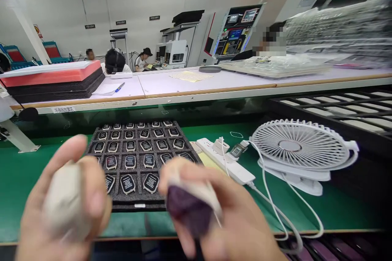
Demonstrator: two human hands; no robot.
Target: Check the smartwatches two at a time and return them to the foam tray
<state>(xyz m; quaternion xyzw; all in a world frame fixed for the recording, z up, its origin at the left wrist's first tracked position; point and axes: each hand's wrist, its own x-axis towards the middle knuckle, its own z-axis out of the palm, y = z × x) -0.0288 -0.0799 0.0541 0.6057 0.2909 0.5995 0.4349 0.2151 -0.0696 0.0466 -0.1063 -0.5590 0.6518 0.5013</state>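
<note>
My left hand (95, 191) is closed around a pale, off-white rounded piece (64, 202), smeared by motion, so its kind does not show. In my right hand (239, 220) is a dark purple piece with a pale rim (190, 208), gripped between thumb and fingers and also blurred. Both hands are raised in front of a dark grey foam tray (141, 193), whose compartments hold several square watch heads (128, 183) with pale cases and dark, lettered faces. My right fingers hide the tray's front right corner, and my left fingers cover part of its left side.
A white power strip (226, 161) with plugs and cables lies right of the tray, beside a white fan (301, 144). Black trays (306, 110) stand farther right. Behind is a shelf (159, 83) with foam sheets (52, 79); several people sit beyond it.
</note>
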